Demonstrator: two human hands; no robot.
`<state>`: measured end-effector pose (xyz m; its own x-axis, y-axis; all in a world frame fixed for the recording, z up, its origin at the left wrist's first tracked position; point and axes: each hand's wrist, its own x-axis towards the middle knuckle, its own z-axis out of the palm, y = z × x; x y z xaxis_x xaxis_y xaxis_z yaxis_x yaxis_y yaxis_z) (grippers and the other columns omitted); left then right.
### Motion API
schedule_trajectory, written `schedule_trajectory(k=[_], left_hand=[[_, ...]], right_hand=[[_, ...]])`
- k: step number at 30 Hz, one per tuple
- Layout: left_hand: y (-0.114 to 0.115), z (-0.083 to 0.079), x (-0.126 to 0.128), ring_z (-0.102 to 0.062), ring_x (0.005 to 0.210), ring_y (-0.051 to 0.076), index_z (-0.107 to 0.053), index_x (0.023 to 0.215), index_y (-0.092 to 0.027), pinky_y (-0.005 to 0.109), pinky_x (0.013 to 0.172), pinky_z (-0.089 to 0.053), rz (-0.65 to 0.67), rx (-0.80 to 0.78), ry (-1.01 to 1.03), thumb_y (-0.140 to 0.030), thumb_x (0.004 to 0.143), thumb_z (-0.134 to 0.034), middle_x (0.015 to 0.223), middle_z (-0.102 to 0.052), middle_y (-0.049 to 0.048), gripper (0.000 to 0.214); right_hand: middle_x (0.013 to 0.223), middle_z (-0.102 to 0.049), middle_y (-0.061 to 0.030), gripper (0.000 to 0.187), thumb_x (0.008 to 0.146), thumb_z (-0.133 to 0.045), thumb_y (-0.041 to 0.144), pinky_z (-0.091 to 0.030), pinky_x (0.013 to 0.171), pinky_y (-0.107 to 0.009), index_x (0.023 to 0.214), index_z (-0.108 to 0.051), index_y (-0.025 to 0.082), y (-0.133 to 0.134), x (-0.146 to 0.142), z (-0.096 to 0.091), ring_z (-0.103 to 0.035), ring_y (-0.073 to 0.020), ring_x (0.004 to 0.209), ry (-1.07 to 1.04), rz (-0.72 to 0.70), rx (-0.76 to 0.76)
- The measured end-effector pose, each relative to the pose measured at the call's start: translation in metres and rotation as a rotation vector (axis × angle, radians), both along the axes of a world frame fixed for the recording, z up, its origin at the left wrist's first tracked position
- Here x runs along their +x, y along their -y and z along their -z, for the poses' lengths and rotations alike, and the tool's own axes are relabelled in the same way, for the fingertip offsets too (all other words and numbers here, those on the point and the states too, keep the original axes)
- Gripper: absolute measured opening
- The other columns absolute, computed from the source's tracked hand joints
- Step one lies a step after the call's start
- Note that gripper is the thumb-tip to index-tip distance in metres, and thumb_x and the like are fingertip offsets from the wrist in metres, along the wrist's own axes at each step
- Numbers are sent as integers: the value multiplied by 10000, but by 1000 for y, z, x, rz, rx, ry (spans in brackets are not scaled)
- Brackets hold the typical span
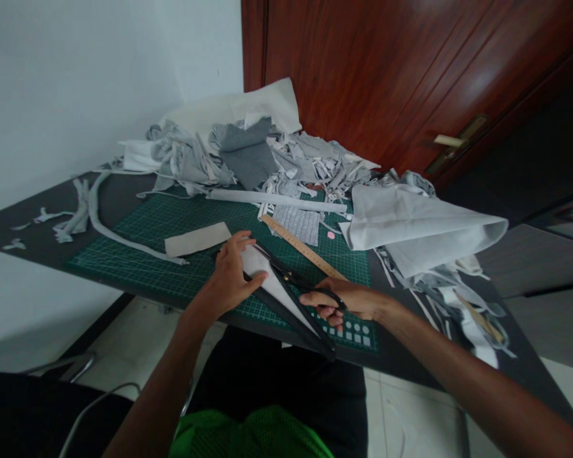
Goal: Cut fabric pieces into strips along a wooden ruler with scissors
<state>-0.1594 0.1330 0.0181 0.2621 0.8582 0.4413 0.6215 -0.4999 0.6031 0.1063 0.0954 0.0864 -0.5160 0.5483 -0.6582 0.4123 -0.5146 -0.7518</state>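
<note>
A long, tapering piece of white fabric with black edging (281, 287) lies slanted across the green cutting mat (138, 232), its narrow end reaching the table's front edge. My left hand (232, 273) grips its wide end, with the thumb on the white face and the fingers at the far side. In my right hand (334, 299) is a pair of black-handled scissors (293, 278). The fingers are wrapped round the handles, and the blades point up and left along the piece's far black edge. How far the blades are apart is hard to see.
A wooden ruler (303, 245) lies just beyond the scissors, and a pale fabric strip (198, 239) beside my left hand. Grey and white scraps (310, 159) are heaped at the back. Folded white fabric (410, 216) lies at right. A pink chip (331, 235) rests on the mat.
</note>
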Motion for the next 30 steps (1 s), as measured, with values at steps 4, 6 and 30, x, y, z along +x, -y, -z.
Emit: schedule_trajectory(k=[4, 6, 30], left_hand=[[0, 0, 0, -514, 1389, 340, -343, 1379, -220, 565, 1186, -366, 8, -11, 7, -281, 805, -757, 1464, -451, 155, 711], [1, -1, 0, -520, 1380, 341, -318, 1405, -218, 568, 1182, -367, 5, -22, 13, -286, 803, -759, 1456, -463, 159, 750], [1, 2, -2, -557, 1328, 346, -240, 1475, -225, 553, 1161, -375, 8, -58, 8, -297, 791, -785, 1434, -517, 158, 877]], right_hand=[[470, -372, 107, 615, 735, -809, 660, -432, 369, -164, 557, -431, 209, 1, -2, -5, -366, -37, 377, 5, -1, -6], [478, -373, 108, 608, 743, -804, 654, -436, 372, -163, 563, -431, 208, 1, -2, -4, -364, -35, 379, -5, 5, 0], [480, -433, 95, 551, 750, -798, 619, -436, 335, -163, 598, -460, 211, 4, 0, 10, -407, -48, 361, 6, 20, 100]])
